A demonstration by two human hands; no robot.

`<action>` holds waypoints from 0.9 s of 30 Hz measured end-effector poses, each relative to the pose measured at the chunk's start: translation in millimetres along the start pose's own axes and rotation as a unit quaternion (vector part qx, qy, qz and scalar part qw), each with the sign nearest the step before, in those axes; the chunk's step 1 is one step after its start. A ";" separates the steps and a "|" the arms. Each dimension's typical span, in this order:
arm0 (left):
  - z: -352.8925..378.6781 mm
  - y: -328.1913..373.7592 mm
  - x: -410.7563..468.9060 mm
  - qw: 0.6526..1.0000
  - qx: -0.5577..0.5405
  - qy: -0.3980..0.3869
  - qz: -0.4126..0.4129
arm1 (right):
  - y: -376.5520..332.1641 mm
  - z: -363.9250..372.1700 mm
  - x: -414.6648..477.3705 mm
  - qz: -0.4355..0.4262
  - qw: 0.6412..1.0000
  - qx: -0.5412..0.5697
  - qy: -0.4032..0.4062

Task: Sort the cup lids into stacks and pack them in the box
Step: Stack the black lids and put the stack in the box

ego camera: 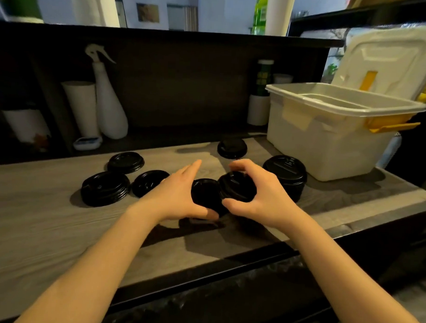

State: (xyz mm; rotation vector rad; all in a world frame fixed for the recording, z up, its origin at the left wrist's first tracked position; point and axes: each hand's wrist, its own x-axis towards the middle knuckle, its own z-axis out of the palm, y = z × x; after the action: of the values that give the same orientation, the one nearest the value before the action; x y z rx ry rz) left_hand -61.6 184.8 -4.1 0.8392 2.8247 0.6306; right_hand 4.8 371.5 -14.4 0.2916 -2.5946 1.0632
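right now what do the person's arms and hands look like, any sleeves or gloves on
Both arms are bare along all that shows: no sleeves in view. The left hand and right hand wear no gloves, and no rings, watch or bracelets are visible.

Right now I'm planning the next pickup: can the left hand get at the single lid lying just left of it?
Probably yes: the left hand sits beside that lid, nothing lies between, though it holds another lid.
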 end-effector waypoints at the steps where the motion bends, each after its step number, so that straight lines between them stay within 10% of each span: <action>1: -8.0 -5.3 -0.3 1.000 -0.016 0.002 -0.007 | -3.4 2.2 12.3 0.004 1.000 0.013 -0.001; 13: -36.7 -71.9 12.9 0.980 0.063 0.138 -0.125 | 3.6 45.9 47.2 -0.054 0.995 0.015 -0.087; 27: -11.7 -64.8 28.6 0.962 0.205 0.058 -0.170 | 1.3 39.6 39.2 -0.125 0.966 -0.176 -0.144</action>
State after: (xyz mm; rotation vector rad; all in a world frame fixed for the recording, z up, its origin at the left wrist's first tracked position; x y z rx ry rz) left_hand -120.3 147.2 -21.3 0.3460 3.1502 0.0442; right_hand -40.6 341.7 -27.4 0.7080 -2.8360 0.4900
